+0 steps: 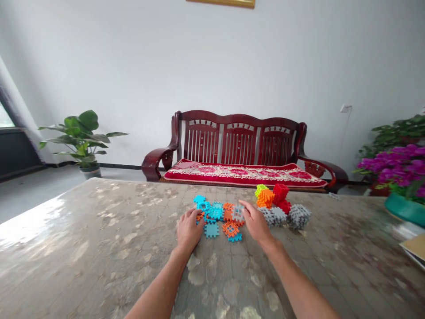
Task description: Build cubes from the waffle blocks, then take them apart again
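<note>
My right hand holds a grey square interlocking tile at its fingertips, over the right side of a loose pile. The index finger stretches along the tile's top edge; the thumb is hidden. On the pile's left, my left hand rests with bent fingers against blue tiles and an orange one partly under the fingertips. It grips no tile that I can make out. Nearer to me lie a flat blue tile and an orange window-shaped tile, which overlaps another blue tile.
Right of the pile are stacked grey tiles, orange tiles, red tiles and yellow-green tiles. A teal flower pot stands at the right edge of the patterned table. Behind it is a wooden bench.
</note>
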A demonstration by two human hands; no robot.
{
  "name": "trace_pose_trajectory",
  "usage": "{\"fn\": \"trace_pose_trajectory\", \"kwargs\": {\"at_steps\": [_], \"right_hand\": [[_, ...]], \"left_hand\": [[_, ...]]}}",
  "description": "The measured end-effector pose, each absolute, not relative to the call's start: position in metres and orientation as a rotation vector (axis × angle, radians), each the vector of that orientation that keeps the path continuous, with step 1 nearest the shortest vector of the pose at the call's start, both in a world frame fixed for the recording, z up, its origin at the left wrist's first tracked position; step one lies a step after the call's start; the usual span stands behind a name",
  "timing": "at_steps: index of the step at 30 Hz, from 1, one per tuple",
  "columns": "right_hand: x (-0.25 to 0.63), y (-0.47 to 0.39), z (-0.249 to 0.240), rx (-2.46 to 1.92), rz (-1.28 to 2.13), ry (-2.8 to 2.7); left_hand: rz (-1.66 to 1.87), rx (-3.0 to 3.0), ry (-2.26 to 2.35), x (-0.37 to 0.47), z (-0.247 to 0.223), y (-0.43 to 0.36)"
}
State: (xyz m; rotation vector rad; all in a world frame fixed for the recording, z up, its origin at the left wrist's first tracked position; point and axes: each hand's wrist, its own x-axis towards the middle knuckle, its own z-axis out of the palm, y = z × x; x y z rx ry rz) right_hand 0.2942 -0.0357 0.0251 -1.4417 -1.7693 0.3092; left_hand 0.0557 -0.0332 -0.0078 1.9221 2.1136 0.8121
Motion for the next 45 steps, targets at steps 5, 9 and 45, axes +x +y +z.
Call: {"fn": "trace_pose_trajectory", "kwargs": {"at_steps": [5,9,45], "right_hand": [[0.322,-0.053,0.006,-1.535,0.376,-1.855],[0.318,-0.057,-0.01,-1.487,0.303,-1.833],[0.303,-0.077,-0.009,-1.839,-0.184,-2.001]], "left_hand": [[0.803,1.934,2.1,0.056,-0.007,-0.034],[0.811,1.942,2.093,0.055,-0.008,-0.033],[0.803,1.96,2.086,0.055,-0.006,-0.034]]}}
